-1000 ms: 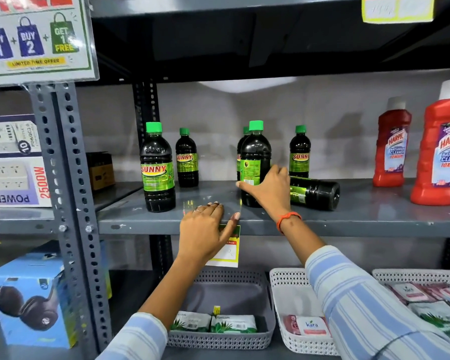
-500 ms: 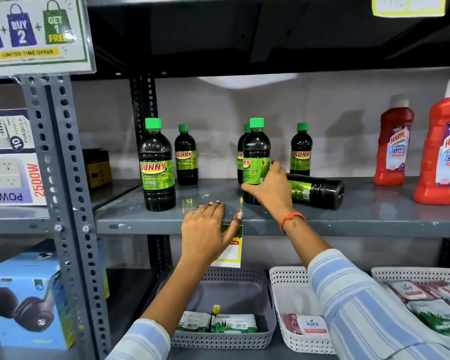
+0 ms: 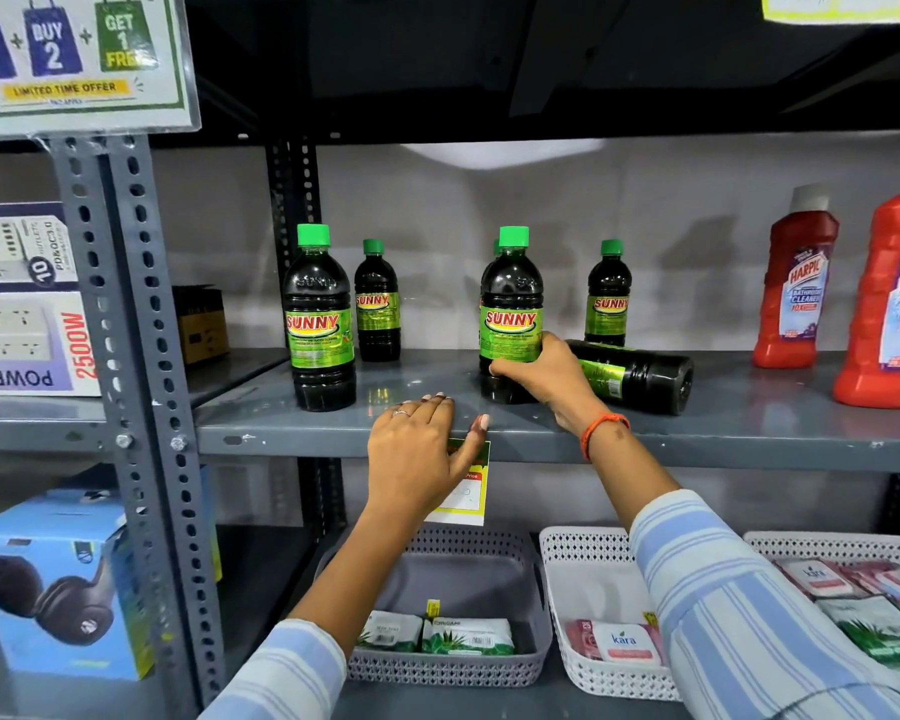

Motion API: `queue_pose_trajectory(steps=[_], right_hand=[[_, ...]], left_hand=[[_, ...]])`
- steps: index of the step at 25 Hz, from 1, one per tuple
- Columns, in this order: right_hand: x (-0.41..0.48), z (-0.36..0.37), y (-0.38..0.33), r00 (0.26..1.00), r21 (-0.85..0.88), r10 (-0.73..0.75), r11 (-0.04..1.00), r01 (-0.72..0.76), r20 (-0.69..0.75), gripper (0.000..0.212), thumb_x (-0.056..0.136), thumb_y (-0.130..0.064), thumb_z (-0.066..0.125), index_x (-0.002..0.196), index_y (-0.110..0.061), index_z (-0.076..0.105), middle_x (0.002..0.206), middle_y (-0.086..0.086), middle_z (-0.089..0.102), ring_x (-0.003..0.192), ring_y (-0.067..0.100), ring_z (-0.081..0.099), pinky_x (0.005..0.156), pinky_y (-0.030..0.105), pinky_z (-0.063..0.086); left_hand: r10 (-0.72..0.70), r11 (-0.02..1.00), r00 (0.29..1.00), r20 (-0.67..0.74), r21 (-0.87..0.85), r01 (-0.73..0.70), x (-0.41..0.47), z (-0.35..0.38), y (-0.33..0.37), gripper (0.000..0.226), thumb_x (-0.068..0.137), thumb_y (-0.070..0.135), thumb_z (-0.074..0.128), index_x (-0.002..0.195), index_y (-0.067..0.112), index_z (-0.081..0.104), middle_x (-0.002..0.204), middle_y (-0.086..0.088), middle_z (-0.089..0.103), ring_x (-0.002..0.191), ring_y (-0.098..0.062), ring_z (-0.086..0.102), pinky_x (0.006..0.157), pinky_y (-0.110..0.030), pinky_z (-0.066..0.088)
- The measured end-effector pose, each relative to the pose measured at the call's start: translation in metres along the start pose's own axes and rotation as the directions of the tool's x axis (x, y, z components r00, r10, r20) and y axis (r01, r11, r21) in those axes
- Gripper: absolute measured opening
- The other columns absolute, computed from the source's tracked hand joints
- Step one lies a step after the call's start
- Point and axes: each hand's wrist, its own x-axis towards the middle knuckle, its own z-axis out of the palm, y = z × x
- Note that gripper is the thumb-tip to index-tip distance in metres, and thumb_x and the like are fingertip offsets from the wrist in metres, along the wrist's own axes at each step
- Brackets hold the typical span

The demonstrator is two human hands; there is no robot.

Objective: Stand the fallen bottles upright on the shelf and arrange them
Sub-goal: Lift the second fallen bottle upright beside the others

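1. Grip, right hand [image 3: 544, 376]: fingers wrapped around the lower body of an upright bottle [image 3: 511, 314] near the shelf's front edge, clamped on it. The bottle stands with its base on the shelf [image 3: 749, 428], label facing the viewer, green cap up.
2. Grip, left hand [image 3: 417, 439]: flat, fingers together, thumb spread, resting on the shelf's front lip over a price tag [image 3: 463, 496]. It holds nothing.
3. Fallen bottle [image 3: 635, 374]: lies on its side just right of the held bottle and behind the right hand. Long axis runs left to right, roughly parallel to the shelf edge; its base points right. The cap end is hidden behind the hand, so contact with the held bottle cannot be confirmed.
4. Other bottles upright: one near-left [image 3: 320, 324], one far-left [image 3: 377, 304], one far-right [image 3: 609, 298]. A further cap shows just behind the held bottle.
5. Progress, as judged: largely done. One bottle remains down; all others visible are standing. Front and back rows are unevenly spaced, so arranging appears unfinished.
6. Remaining: raise the fallen bottle cap-up, then align the rows.
7. Surroundings: red cleaner bottles [image 3: 796, 283] stand well apart at far right.
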Motion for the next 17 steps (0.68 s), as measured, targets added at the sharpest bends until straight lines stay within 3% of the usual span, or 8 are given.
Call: queue_pose_trajectory(steps=[3,8,13,17], right_hand=[[0.0,-0.003,0.001,0.998,0.048,-0.004,0.999,0.001,0.062,0.05,0.069,-0.016,0.078,0.115,-0.008,0.06,0.109,0.01,0.07,0.102,0.024,0.066,0.092,0.037,0.054],[-0.012,-0.016,-0.002,0.982,0.075,-0.032,0.997,0.018,0.186,0.041,0.073,-0.01,0.075,0.111,-0.013,0.06,0.105,0.006,0.069,0.092,0.015,0.064,0.078,0.02,0.049],[-0.018,-0.019,0.004,0.983,0.043,-0.032,0.999,0.025,0.181,0.068,0.063,-0.027,0.085,0.121,-0.009,0.056,0.112,0.006,0.07,0.102,0.019,0.067,0.086,0.033,0.056],[-0.021,-0.02,-0.001,0.985,0.02,-0.037,0.999,0.034,0.17,0.073,0.061,-0.034,0.086,0.122,-0.01,0.055,0.115,0.005,0.069,0.103,0.019,0.066,0.087,0.04,0.058]], left_hand=[[-0.004,1.0,1.0,0.006,-0.007,0.004,0.0,0.0,0.0,0.06,0.092,0.052,0.032,0.088,0.008,0.072,0.086,-0.006,0.075,0.075,-0.026,0.069,0.065,-0.033,0.05],[0.0,1.0,1.0,0.018,0.006,0.0,0.0,-0.001,0.0,0.057,0.091,0.052,0.034,0.085,0.009,0.072,0.08,-0.005,0.074,0.07,-0.025,0.068,0.063,-0.032,0.049],[-0.009,1.0,1.0,0.015,-0.011,0.009,-0.002,0.002,0.0,0.057,0.091,0.051,0.035,0.085,0.008,0.072,0.08,-0.006,0.074,0.07,-0.026,0.067,0.065,-0.034,0.049],[-0.009,1.0,0.999,0.036,-0.015,0.009,0.0,0.002,0.0,0.057,0.091,0.051,0.034,0.085,0.008,0.072,0.082,-0.008,0.074,0.072,-0.027,0.067,0.066,-0.035,0.049]])
